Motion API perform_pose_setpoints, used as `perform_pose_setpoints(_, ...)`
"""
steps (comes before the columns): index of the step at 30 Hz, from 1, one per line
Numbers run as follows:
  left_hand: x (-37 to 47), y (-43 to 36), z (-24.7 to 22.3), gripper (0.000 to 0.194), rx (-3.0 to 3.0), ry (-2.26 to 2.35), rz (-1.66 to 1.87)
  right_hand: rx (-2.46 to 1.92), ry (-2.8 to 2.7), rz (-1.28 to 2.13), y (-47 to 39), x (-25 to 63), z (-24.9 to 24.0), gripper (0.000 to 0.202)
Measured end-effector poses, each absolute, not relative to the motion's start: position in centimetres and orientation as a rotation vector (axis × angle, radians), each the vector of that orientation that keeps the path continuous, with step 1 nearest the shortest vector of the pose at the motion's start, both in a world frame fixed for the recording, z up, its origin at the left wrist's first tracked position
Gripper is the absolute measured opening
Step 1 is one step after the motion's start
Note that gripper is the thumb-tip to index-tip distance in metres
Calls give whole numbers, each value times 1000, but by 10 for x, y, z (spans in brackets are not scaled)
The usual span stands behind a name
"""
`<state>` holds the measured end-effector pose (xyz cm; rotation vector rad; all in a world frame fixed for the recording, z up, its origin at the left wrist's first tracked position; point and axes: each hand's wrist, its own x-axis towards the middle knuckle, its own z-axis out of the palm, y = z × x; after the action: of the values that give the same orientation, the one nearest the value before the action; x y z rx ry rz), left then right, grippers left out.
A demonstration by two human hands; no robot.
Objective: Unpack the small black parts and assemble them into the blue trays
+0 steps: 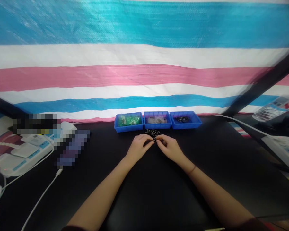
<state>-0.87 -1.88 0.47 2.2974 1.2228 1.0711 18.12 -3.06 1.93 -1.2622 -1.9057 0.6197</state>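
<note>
My left hand [140, 145] and my right hand [170, 147] meet over the middle of the black table, thumbs and forefingers pinched close together. Between the fingertips is something small and dark, too small to name. Just beyond the fingers lies a loose pile of small black and silvery parts [152, 132]. Behind it three blue bins stand in a row: the left bin [128, 129] has green pieces [129, 120], the middle bin [158, 126] pale translucent pieces [156, 120], the right bin [186, 126] small dark parts [182, 119].
White power strips [32, 154] with cables lie at the left, beside a blurred-out phone-like object [73, 149] on a white charging cable [43, 195]. Another power strip [283, 149] and a clear plastic bottle [272, 107] are at the right. A striped sheet [144, 75] hangs behind the table.
</note>
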Motion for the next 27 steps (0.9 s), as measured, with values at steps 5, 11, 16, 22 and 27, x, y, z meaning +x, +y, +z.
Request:
perform_pose_setpoints(5, -7, -22, 7, 8, 2328, 1097, 1209, -1205, -1883, 789, -33, 179, 22, 17)
perform_pose_setpoints(11, -7, -23, 8, 10, 2320, 1066, 1189, -1186, -1834, 789, -34, 178, 22, 14)
perform_pose_setpoints(16, -6, -23, 9, 20, 2249, 1098, 1116, -1226, -1833, 682, -34, 179, 20, 16)
perform_pose_setpoints(22, -7, -21, 8, 18, 2187, 1103, 1087, -1212, -1822, 656, -34, 179, 20, 15)
perform_pose_setpoints(27, -8, -20, 7, 17, 2136, 1096, 1100, -1211, -1811, 655, -35, 177, 20, 12)
